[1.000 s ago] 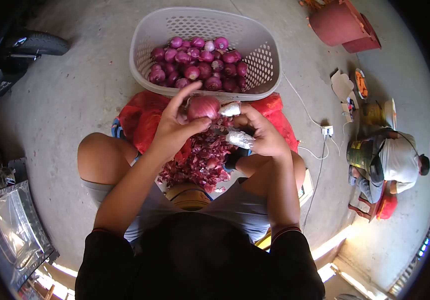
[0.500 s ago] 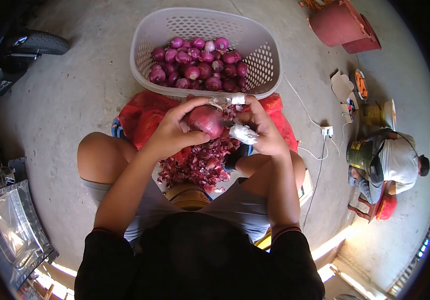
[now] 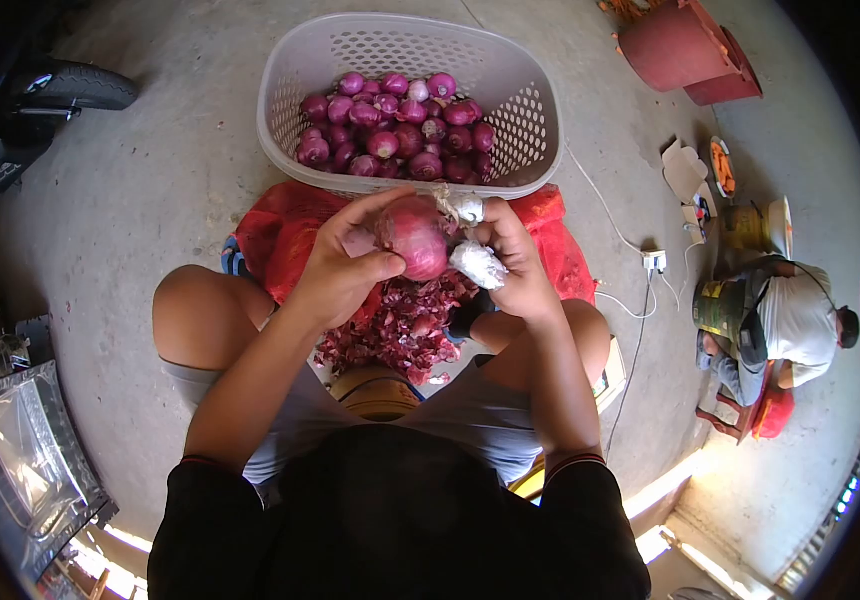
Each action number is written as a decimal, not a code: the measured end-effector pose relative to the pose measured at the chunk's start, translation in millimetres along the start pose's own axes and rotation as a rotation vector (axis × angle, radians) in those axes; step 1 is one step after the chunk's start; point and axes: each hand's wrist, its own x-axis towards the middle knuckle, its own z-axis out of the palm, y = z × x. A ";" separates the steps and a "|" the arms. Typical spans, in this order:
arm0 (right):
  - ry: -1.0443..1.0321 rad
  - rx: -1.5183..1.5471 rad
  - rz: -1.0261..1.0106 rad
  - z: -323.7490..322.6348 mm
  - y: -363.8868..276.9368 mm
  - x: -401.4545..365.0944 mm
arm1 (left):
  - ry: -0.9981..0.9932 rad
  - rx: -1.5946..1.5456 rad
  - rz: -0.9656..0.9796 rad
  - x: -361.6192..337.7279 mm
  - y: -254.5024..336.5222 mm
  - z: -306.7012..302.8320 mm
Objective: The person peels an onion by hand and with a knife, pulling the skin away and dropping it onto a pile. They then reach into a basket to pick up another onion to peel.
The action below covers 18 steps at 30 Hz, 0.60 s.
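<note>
My left hand (image 3: 342, 262) has its fingers and thumb round a large red onion (image 3: 415, 238), above the pile of skins. White wrapping covers the thumb and a fingertip of my right hand (image 3: 517, 262), which pinches at the onion's right side, by its dry stem end. Whether a small tool is between those fingertips I cannot make out. Beneath both hands, loose onion skins (image 3: 390, 335) are heaped over a container (image 3: 375, 393) between my legs. A grey perforated basket (image 3: 275, 110) of shiny purple onions (image 3: 383, 145) stands just beyond.
Red net sacks (image 3: 285, 235) lie around the skins. A white power strip (image 3: 655, 261) with cables is on the floor at the right. Farther right, a person (image 3: 795, 320) sits bent over near buckets. A wheel (image 3: 90, 86) stands at the upper left.
The onion has turned in my left hand and now shows a lighter, rounder side. My right thumb and fingertip have shifted slightly left, closer against it.
</note>
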 end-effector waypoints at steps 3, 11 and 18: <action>0.028 -0.036 -0.040 0.0 5.2 -1.0 | -0.015 -0.039 -0.016 -1.6 -1.6 1.1; 0.069 -0.070 -0.165 2.6 15.1 1.3 | -0.065 -0.188 -0.050 -2.3 -2.1 -0.8; 0.115 -0.124 -0.223 8.2 12.4 -0.6 | -0.128 -0.183 -0.103 0.6 2.9 0.5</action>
